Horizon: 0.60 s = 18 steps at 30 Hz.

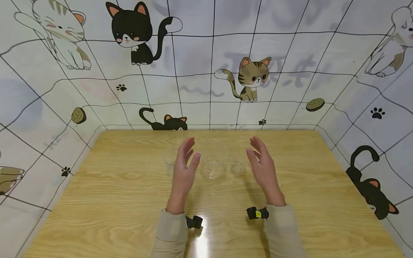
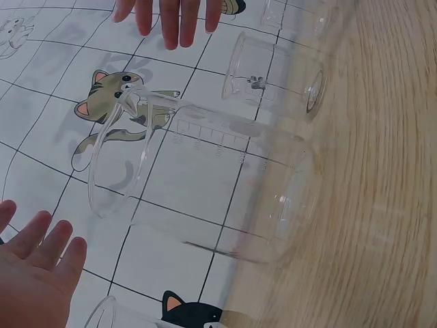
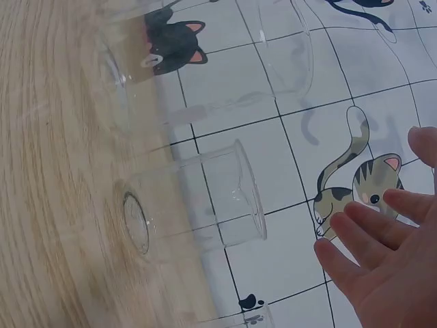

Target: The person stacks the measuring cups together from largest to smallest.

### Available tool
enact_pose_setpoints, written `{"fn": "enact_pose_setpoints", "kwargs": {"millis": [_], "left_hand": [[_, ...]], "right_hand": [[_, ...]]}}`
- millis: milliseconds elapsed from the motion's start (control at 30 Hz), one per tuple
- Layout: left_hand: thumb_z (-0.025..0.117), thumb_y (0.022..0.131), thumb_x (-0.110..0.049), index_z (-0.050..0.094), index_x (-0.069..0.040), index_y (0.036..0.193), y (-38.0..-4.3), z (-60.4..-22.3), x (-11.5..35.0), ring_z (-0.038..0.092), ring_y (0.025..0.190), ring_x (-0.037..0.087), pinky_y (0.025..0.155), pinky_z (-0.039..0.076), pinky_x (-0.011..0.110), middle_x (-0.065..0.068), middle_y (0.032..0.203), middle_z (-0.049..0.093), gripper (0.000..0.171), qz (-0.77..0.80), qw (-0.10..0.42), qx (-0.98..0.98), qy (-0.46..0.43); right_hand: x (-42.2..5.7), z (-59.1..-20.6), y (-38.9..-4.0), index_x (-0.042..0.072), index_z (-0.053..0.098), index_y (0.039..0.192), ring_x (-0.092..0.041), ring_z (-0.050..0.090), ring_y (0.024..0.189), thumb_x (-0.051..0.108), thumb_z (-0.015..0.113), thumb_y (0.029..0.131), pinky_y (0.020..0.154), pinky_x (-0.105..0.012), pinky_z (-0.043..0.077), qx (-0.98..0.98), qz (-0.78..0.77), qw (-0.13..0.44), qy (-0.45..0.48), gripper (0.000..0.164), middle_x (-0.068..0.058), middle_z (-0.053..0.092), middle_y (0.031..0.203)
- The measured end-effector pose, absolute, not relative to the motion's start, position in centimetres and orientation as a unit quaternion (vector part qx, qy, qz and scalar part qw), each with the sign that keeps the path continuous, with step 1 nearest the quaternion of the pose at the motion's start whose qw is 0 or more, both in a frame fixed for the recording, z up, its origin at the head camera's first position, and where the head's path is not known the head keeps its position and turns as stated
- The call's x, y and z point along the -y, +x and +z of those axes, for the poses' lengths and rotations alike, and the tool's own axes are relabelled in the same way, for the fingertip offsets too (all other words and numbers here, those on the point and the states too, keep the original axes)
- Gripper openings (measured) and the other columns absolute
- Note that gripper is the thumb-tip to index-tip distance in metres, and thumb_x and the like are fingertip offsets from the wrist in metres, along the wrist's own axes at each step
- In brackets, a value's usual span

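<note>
A large clear beaker [image 1: 211,172] with a pouring lip and printed measuring marks [image 2: 218,147] stands upright in the middle of the tabletop. My left hand [image 1: 184,175] is raised to its left, fingers straight and spread, palm inward, holding nothing. My right hand [image 1: 264,172] is held up on the other side in the same way, also holding nothing. A smaller clear glass [image 1: 237,169] stands right of the beaker, near my right hand; it shows closer in the right wrist view as a plain straight glass [image 3: 198,198]. Another clear glass [image 1: 169,159] is partly hidden behind my left hand.
Past the smaller glass, part of one more clear glass [image 2: 297,14] shows at the top of the left wrist view. The wooden tabletop [image 1: 129,215] meets a white backdrop [image 1: 193,89] with cat drawings and grid lines at the back and both sides.
</note>
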<state>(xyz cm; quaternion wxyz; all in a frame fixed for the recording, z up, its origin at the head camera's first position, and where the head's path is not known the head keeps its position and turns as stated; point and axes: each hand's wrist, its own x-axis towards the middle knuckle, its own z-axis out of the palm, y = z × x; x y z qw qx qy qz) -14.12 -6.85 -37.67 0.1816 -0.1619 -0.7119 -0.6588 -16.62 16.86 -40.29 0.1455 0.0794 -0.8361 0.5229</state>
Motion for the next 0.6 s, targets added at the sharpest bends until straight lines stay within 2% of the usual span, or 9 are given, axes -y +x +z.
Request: {"fn": "enact_pose_setpoints", "kwargs": {"millis": [200,433,600], "left_hand": [[0.052,0.090,-0.013,0.029,0.000,0.135,-14.0,-38.0,6.8,0.030,0.127,0.029,0.101,0.024,0.046,0.011,0.137,0.034,0.052,-0.651,0.164,0.723,-0.166],[0.052,0.090,-0.025,0.028,-0.003,0.137,-14.2,-38.6,6.5,0.028,0.128,0.023,0.103,0.023,0.044,0.012,0.140,0.031,0.056,-0.643,0.143,0.736,-0.157],[0.052,0.091,-0.021,0.027,-0.004,0.138,-14.3,-38.9,6.2,0.026,0.129,0.023,0.104,0.021,0.041,0.011,0.141,0.029,0.055,-0.648,0.129,0.734,-0.154]], "right_hand": [[-16.2,-40.3,-16.9,0.025,0.028,0.138,-0.019,0.037,0.123,0.041,0.043,0.092,0.098,-0.043,0.031,0.824,0.540,0.149,0.080,0.052,0.001,0.036,0.137],[-15.7,-41.1,-16.9,0.030,0.028,0.137,-0.012,0.038,0.122,0.040,0.044,0.091,0.097,-0.038,0.033,0.813,0.557,0.146,0.084,0.050,0.006,0.039,0.135],[-15.2,-41.7,-17.1,0.033,0.027,0.137,-0.011,0.039,0.121,0.038,0.046,0.091,0.096,-0.037,0.035,0.801,0.576,0.131,0.100,0.049,0.007,0.039,0.135]]}}
